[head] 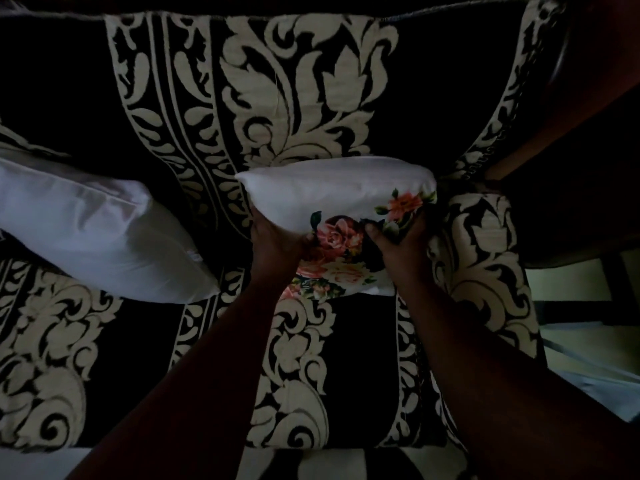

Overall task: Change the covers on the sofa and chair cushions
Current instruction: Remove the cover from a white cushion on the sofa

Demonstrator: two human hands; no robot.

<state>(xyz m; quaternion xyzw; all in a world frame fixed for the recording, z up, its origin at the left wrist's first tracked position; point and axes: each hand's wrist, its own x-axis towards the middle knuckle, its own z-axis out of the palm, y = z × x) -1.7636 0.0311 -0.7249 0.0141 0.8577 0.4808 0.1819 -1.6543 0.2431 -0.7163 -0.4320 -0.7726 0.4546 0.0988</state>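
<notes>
Dim light, black-and-cream damask sofa [311, 98], wooden armrest [571, 133] at right, pale floor [588, 341] beyond

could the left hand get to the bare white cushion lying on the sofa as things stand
Probably not right away: the left hand grips the floral cover around the white insert. The bare white cushion lies just to its left with nothing between, so letting go should free the way.

Cushion insert [332, 188] sits mid-seat on the sofa [104, 358], its near end inside the cover [343, 265]. Left hand [277, 244] grips the cover's left edge, right hand [398, 237] its right edge. Second insert [90, 226] lies to the left, apart. Armrest [485, 271] just right of the right hand; backrest [277, 81] behind.
</notes>
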